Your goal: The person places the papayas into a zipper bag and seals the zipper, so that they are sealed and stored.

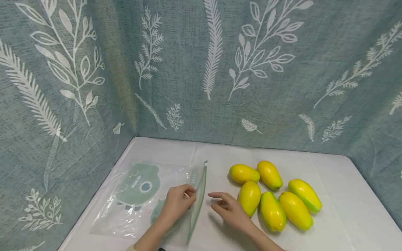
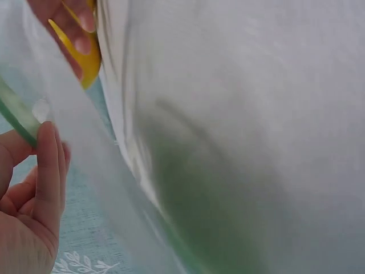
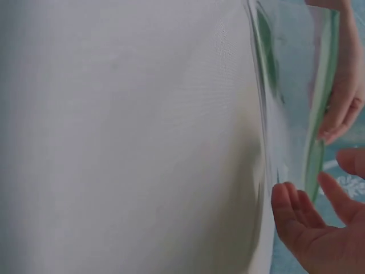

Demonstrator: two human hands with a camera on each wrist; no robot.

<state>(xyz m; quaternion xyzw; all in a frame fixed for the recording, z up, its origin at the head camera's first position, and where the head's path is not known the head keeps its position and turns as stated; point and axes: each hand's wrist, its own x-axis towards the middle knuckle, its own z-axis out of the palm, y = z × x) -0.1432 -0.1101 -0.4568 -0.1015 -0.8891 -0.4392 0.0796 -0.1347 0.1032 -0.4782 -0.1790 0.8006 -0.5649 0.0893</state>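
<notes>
A: so what's up with that plastic bag (image 1: 138,191)?

B: it's lying on the left of the white table (image 1: 348,216), printed side up, with its right edge raised. left hand (image 1: 179,202) has the green strip (image 1: 198,209) along that edge pinched between thumb and fingers. my guess: gripping the strip instead of the floppy film lets the whole edge stand at once. can't tell if the two layers are parted there though.

A: and the right hand (image 1: 230,212)?

B: fingers loosely spread and bent, nothing in them. head view shows a small gap to the strip. it's between the strip and the six mangoes (image 1: 272,211), which bunch on the right. can't tell if it brushes the nearest-left one. probably handy having fruit and bag on opposite sides, each by its own hand.

A: much room?

B: tight in the middle, just a strip of tabletop. more of it shows right of the fruit and on the far side, up to the patterned curtain (image 1: 185,52). bag's left side sits near the table's left edge, so I'd say there's less slack that way.
</notes>
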